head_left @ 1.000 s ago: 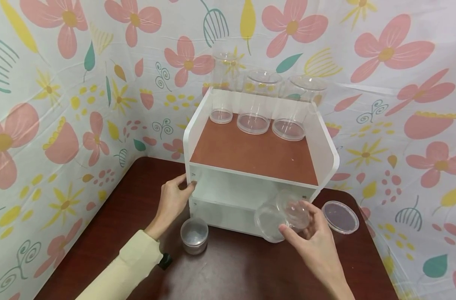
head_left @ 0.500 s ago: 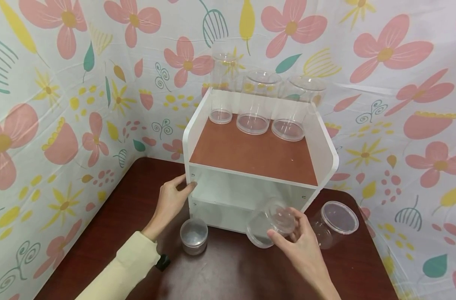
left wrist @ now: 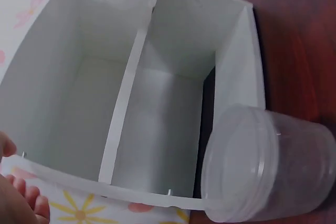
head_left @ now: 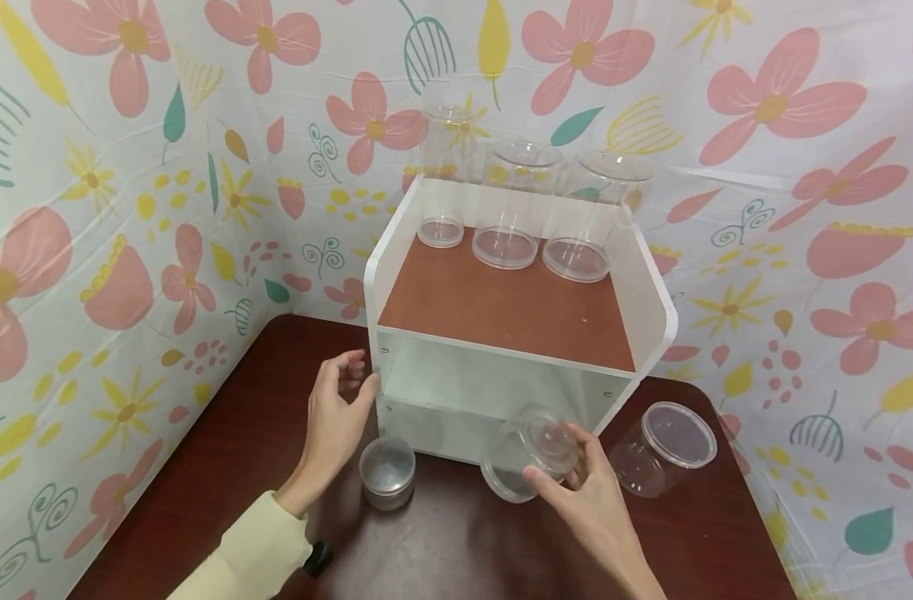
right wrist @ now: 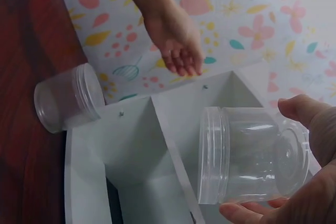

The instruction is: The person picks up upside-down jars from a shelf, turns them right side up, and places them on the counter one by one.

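Since the earlier frame the left hand (head_left: 335,408) has lifted off the white shelf unit (head_left: 516,333), fingers loose, while the right hand (head_left: 587,500) grips the clear jar (head_left: 527,454) tilted on its side, mouth toward the lower shelf opening.

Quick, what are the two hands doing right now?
Left hand: open, holding nothing, beside the white shelf.
Right hand: gripping a clear jar, tipped on its side.

Three clear jars (head_left: 506,215) stand on top of the white shelf (head_left: 651,292), and three more jars (head_left: 387,471) lie at its foot.
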`<state>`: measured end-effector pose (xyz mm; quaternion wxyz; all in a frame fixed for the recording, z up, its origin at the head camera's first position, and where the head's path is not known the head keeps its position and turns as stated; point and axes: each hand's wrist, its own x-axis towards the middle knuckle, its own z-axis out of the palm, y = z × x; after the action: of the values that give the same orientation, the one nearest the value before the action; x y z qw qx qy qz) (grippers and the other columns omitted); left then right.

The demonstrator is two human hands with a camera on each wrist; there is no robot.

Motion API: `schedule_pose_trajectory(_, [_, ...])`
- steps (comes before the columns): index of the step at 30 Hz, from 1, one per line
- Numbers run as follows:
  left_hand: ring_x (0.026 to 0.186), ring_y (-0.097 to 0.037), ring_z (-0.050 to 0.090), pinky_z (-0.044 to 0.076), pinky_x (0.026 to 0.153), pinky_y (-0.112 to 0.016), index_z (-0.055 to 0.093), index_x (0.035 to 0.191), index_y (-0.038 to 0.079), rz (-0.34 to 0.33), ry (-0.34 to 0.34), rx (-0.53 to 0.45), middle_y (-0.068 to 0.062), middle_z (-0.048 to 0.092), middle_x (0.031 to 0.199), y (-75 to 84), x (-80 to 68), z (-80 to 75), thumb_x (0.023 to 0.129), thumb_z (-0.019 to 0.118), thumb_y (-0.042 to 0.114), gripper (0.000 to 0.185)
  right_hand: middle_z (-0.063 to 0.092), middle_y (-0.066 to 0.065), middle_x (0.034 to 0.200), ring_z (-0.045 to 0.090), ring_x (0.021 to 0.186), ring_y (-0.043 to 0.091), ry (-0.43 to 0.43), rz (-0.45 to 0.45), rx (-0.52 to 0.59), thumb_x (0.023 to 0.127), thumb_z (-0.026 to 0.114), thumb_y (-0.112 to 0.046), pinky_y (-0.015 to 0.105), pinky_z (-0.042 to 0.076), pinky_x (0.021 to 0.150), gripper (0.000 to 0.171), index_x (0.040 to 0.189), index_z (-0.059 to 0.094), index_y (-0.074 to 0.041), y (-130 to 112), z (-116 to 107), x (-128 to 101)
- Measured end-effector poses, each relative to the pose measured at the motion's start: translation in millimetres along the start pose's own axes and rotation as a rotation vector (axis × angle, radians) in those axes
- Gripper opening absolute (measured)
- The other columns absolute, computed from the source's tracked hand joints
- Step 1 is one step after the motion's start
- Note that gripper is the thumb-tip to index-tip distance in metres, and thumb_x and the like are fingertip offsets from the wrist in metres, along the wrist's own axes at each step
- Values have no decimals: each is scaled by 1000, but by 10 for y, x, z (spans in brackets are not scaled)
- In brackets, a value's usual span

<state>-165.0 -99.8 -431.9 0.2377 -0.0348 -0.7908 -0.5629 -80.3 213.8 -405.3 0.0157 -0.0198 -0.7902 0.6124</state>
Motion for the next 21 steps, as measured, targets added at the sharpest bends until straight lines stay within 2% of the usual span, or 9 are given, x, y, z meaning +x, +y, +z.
schedule_pose_trajectory(4, [98,-20,63,51,85,-19,65,124,-1,125,-9,-43,-10,64,109,3,-122,26,93,72,-3,31,52,16,146,61,122,11,9,-6,-1,89,82,-12,18,53,91,79,151,35,-2,26,34,4])
schedule_pose_trajectory(7, [100,-22,66,55,85,-26,67,122,-2,181,-59,-65,-8,67,110,-23,-202,71,91,73,-5,32,54,16,143,62,117,5,15,-16,7,88,83,-11,19,53,91,77,150,37,-2,41,62,8])
schedule_pose_trajectory(11, [98,-20,69,58,82,-38,68,125,2,176,-144,-73,-6,69,113,-46,-298,121,92,76,-1,34,54,16,144,61,120,9,10,-21,6,89,83,-12,19,53,92,77,151,38,-2,62,85,4])
schedule_pose_trajectory(14, [97,-21,69,58,79,-38,69,128,7,152,-211,-67,-5,70,118,-56,-364,150,93,77,6,36,54,16,145,60,122,10,5,-13,7,89,83,-13,19,52,93,78,151,37,-2,74,97,2])
schedule_pose_trajectory(18, [104,-27,68,58,85,-37,66,134,8,154,-306,-66,-6,68,126,-71,-446,203,94,77,12,42,56,15,143,61,120,11,8,7,19,88,83,-12,20,53,92,76,149,39,-3,80,119,5])
schedule_pose_trajectory(21, [112,-25,66,56,92,-38,63,138,8,162,-381,-68,-6,66,131,-68,-499,249,94,78,15,47,56,13,142,61,120,14,11,8,14,88,83,-12,20,53,93,74,148,41,-4,88,138,4])
